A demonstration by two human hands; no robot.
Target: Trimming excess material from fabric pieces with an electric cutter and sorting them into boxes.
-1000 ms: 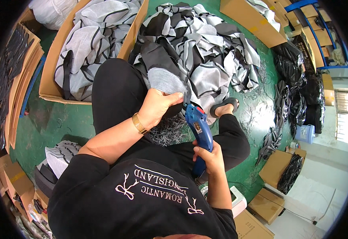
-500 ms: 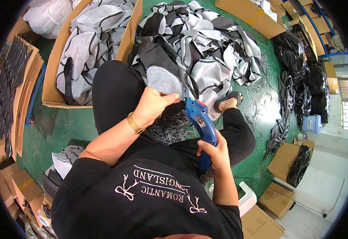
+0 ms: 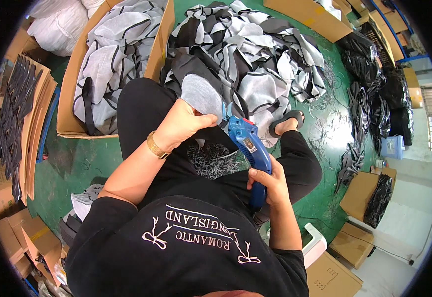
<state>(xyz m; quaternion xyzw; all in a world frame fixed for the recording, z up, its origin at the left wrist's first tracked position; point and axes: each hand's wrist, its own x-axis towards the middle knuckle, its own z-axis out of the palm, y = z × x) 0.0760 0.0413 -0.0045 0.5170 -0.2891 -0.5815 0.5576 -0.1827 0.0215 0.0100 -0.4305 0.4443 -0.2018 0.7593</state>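
Observation:
My left hand [image 3: 188, 124], with a gold watch on its wrist, pinches the lower edge of a grey fabric piece [image 3: 202, 91] between thumb and fingers. Dark fabric joins the grey piece above. A blue handheld electric cutter [image 3: 253, 148] is gripped around its handle by my right hand [image 3: 271, 183]. The cutter's head sits at the right edge of the grey fabric, just beyond my left thumb; whether its blade touches the cloth is hard to see. Dark trimmings [image 3: 211, 161] lie in a heap below, between my legs.
A cardboard box [image 3: 67, 111] full of grey cloth pieces stands at the left. Ahead, a large pile of grey and black cloth [image 3: 263, 91] covers the green floor [image 3: 319, 163]. Black plastic bags [image 3: 359, 59] line the right side. A white stool [image 3: 316, 245] is at my lower right.
The view has shifted slightly. My left hand and the cutter head have moved a little to the left and upward along the fabric's right edge. Both grips are the same.

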